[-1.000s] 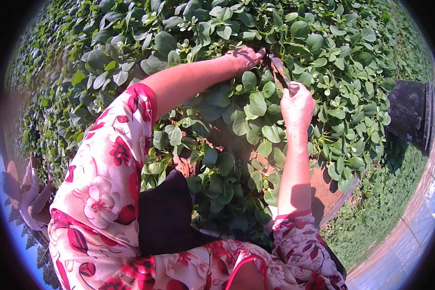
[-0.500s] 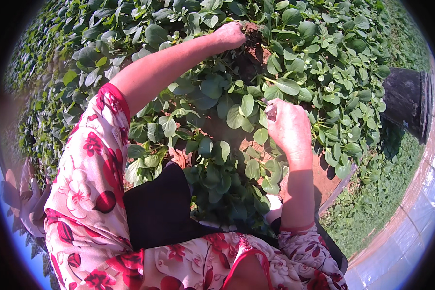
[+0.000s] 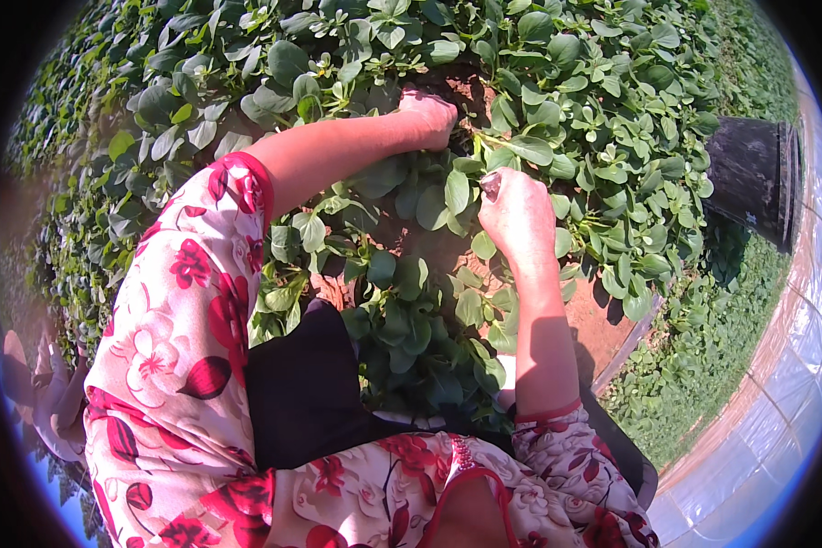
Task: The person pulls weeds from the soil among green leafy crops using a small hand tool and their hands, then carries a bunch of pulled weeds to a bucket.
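Note:
Among broad-leaved green plants point(image 3: 411, 329), my left hand point(image 3: 428, 119) reaches forward with its fingers curled down beside bare brown soil point(image 3: 470, 89). Leaves and the hand itself hide what those fingers hold, if anything. My right hand point(image 3: 518, 212) is nearer to me and a little to the right, closed in a fist. A dark brownish handle end point(image 3: 490, 186) pokes out of its thumb side; the rest of that tool is hidden. Between the two hands, a pale-stemmed leaf point(image 3: 528, 148) spreads out just above the right fist.
A black bucket point(image 3: 749, 178) lies tipped on the plants at the right. Beyond it, clear plastic sheeting point(image 3: 776, 411) runs along the right rim. My dark-clad knee point(image 3: 306, 384) is close to the plants. A blurred figure point(image 3: 55, 397) shows at the left edge.
My left hand has come nearer to me, down among the leaves beside the bare soil. The right fist has moved slightly left and forward, still around the handle.

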### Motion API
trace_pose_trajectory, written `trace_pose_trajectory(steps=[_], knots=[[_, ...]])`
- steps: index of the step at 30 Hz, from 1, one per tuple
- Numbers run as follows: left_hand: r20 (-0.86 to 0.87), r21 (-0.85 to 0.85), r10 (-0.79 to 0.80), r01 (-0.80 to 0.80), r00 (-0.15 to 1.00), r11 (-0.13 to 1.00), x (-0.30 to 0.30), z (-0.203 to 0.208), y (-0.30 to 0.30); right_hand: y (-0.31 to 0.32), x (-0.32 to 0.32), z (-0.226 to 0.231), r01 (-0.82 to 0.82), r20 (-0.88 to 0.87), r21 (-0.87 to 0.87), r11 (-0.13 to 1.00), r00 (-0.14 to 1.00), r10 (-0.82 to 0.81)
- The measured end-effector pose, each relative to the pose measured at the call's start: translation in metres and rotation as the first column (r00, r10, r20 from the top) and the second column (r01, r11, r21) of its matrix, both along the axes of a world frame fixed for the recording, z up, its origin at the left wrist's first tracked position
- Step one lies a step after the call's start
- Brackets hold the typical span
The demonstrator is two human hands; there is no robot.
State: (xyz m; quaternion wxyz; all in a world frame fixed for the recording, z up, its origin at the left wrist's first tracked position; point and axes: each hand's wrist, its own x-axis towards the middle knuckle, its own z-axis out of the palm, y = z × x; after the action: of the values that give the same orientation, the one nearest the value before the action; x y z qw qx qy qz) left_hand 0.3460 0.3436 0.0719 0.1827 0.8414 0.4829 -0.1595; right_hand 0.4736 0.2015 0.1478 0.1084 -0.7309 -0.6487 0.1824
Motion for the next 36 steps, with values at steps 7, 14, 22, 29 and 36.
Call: trace_pose_trajectory(steps=[7, 14, 22, 29, 36], knots=[[0.095, 0.092, -0.091, 0.083, 0.991, 0.992, -0.007, -0.012, -0.006, 0.003, -0.001, -0.024, 0.147, -0.143, 0.014, 0.989, 0.979, -0.144], [0.272, -0.104, 0.155, -0.132, 0.95, 0.986, -0.036, -0.039, 0.054, 0.004, -0.002, -0.036, 0.159, -0.26, -0.025, 0.987, 0.952, -0.16], [0.319, -0.154, 0.539, -0.518, 0.78, 0.841, -0.038, 0.036, 0.047, -0.016, 0.001, -0.03, 0.256, -0.32, 0.096, 0.962, 0.923, -0.214], [0.286, 0.176, -0.031, -0.021, 0.958, 0.984, -0.033, -0.031, 0.023, -0.016, 0.007, 0.003, 0.156, -0.17, -0.054, 0.986, 0.972, -0.163], [-0.009, 0.057, -0.113, 0.113, 0.994, 0.992, 0.0, -0.034, 0.009, -0.017, -0.004, -0.013, 0.197, -0.22, -0.121, 0.973, 0.95, -0.22]])
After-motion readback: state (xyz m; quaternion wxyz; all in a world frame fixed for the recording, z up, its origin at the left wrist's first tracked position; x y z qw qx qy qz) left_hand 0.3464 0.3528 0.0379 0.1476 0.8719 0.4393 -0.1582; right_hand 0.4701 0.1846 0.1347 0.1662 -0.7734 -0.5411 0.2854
